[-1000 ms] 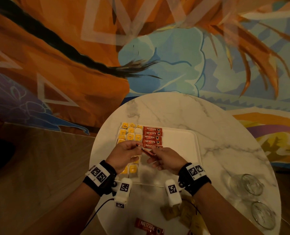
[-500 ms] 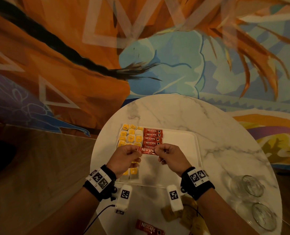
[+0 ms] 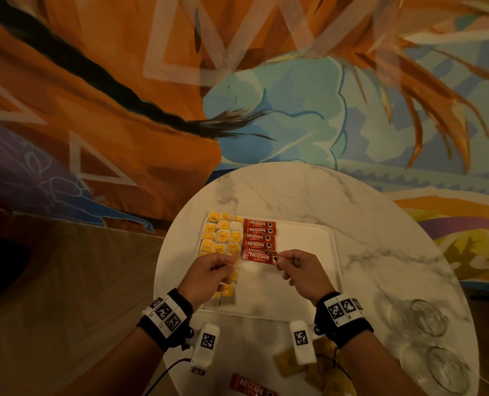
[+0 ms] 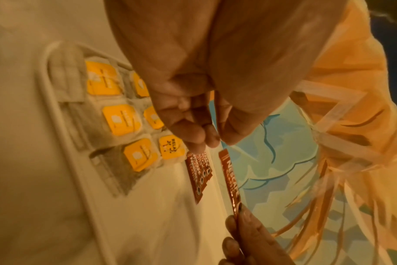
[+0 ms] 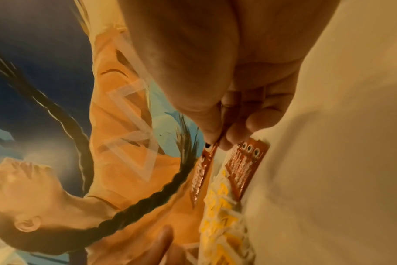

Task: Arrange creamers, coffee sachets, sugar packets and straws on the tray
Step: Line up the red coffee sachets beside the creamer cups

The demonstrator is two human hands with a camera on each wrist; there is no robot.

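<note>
- Coffee sachet (image 3: pixel 259 256), red, is held level just above the white tray (image 3: pixel 306 238), right behind the near end of the red column; I judge it is lined up this way to drop in as the next row.
- Right hand (image 3: pixel 303 274) pinches the sachet's right end between thumb and fingertip, other fingers curled; the end grip keeps the label side up and the long edge parallel to the rows.
- Left hand (image 3: pixel 209 271) has curled fingers at the sachet's left end. The left wrist view shows a gap between its fingertips (image 4: pixel 200 138) and the sachet tip, so it holds nothing or barely touches; likely just steadying.
- Sachet column (image 3: pixel 259 234): several red sachets overlap like shingles, running from the tray's far edge toward the near edge, logos all one way.
- Yellow packets (image 3: pixel 222 238) sit in a tight grid along the tray's left edge, touching the red column; grouping by kind saves room.
- Right half of the tray is bare, probably kept for the sugar and straws.
- Off the tray, near the table's (image 3: pixel 294 190) front edge: one more red sachet (image 3: pixel 252 387) and a loose heap of brown packets (image 3: pixel 320 370), not yet placed.
- Two glasses (image 3: pixel 426 318) stand at the table's right edge, well apart from the tray.
- Straws not seen.
</note>
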